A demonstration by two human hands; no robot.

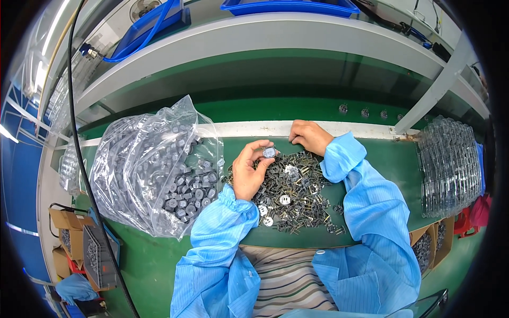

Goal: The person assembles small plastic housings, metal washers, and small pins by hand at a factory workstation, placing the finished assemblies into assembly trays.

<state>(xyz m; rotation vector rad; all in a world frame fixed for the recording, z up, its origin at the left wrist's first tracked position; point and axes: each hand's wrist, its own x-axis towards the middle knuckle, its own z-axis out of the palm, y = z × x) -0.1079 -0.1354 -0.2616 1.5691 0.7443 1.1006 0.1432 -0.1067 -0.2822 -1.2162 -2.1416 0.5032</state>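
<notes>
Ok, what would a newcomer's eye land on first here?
Probably the big clear bag of grey parts, on the left of the green bench. Next, the pile of small dark parts at the middle, with the left hand over its left side holding a grey piece.

Green floor (143,281), pale shelf (265,33), tube lights (55,27), probably a blue wall (21,196).

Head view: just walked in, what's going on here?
A person in blue sleeves holds a small grey part between the left hand's thumb and fingers, over a loose pile of small metal-and-dark parts. The right hand is at the pile's far edge, near the white strip; whether it grips anything is hidden. A clear plastic bag of similar grey pieces lies to the left.
</notes>
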